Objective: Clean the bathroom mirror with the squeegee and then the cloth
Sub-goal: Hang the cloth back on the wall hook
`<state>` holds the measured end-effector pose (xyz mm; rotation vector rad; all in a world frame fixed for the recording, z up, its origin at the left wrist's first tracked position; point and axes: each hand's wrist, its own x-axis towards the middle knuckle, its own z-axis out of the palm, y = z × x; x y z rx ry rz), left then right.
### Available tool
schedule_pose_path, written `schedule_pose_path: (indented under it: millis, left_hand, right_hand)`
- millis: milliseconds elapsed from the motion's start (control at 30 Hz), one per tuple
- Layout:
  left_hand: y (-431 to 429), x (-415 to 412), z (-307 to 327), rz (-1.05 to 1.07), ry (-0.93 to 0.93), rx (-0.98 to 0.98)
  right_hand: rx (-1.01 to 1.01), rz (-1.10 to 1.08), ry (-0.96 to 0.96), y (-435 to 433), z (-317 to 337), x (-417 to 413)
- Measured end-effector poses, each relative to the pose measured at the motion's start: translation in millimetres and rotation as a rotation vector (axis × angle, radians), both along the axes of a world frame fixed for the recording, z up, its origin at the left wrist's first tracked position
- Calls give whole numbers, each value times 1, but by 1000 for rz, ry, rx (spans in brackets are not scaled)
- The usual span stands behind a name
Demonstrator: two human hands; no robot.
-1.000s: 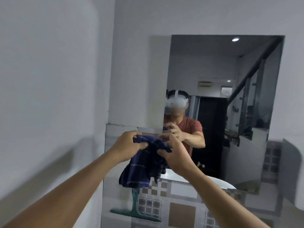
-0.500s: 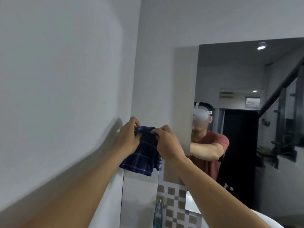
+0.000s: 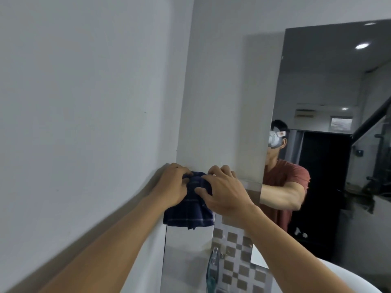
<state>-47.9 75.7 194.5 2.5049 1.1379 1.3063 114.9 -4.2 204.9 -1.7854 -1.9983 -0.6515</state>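
Note:
A dark blue checked cloth [image 3: 189, 210] hangs from both my hands, pressed against the upper left corner of the mirror [image 3: 321, 85]. My left hand [image 3: 171, 185] grips its top left part close to the side wall. My right hand [image 3: 222, 191] holds its top right part, fingers spread over the fabric. The cloth's lower half drapes over the mirror's left edge. Far below, near the bottom edge of the view, the teal squeegee [image 3: 212, 275] shows only in part, blurred, and I cannot tell how it rests.
A plain white wall [image 3: 84, 102] fills the left, meeting the mirror wall at a corner. Brown and grey checked tiles [image 3: 237, 250] sit below the mirror. A white basin rim [image 3: 342, 278] curves at the bottom right. The mirror reflects a person, a dark doorway and a stair rail.
The view has swung left and both hands have carried the cloth up and left, from the middle of the mirror's lower edge to its left corner. The squeegee has slid almost out of view.

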Motion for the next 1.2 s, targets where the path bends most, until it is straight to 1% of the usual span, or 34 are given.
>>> schedule_pose_path:
  millis: [67, 133, 167, 233, 300, 367, 433, 500, 533, 600, 733, 833, 900, 967, 1000, 1100, 1133, 1200]
  left_hand:
    - [-2, 0, 0, -14, -57, -6]
    - [-3, 2, 2, -31, -157, -11]
    - [-4, 4, 4, -27, -201, -9]
    - [-4, 9, 7, -2, -221, -6]
    - [-3, 11, 5, -1, -144, -9]
    - [-5, 8, 2, -13, -27, -23]
    - [-8, 3, 0, 57, 86, 31]
    - [-13, 0, -1, 119, 139, 115]
    - [-17, 1, -2, 97, 139, 111]
    - [-20, 2, -4, 29, 131, 49]
    - [-17, 3, -4, -14, 103, -43]
    - [-16, 4, 1, -46, 31, -83]
    - [-14, 5, 10, -32, -15, -42]
    - [-12, 6, 20, 31, -48, 54]
    - [-11, 6, 24, 71, -34, 91]
    - [-9, 5, 22, 144, 92, 90]
    - [-8, 4, 18, 130, 111, 61]
    - [-8, 3, 8, 55, 80, -1]
  right_hand:
    - [-29, 15, 78, -2, 3, 2]
    - [-37, 26, 135, -4, 6, 5]
    - [-31, 28, 143, -5, 7, 6]
    - [-4, 24, 133, -7, 7, 7]
    - [-14, 2, 93, -9, 4, 7]
    - [-49, -3, 77, -9, 1, 6]
    - [-64, 43, 120, -11, 0, 4]
    - [-70, 101, 225, -13, -1, 1]
    - [-74, 115, 264, -15, -2, 1]
    - [-82, 118, 281, -15, -4, -1]
    - [-62, 90, 220, -10, 0, -3]
    - [-8, 32, 224, -7, 10, -2]
    - [77, 25, 243, -6, 17, -3]
    - [156, 29, 265, -3, 24, -5]
    - [174, 27, 256, -2, 25, -7]
    - [126, 21, 145, 2, 22, -10]
    - [92, 24, 132, 2, 18, -10]
    - [25, 20, 153, -1, 13, -8]
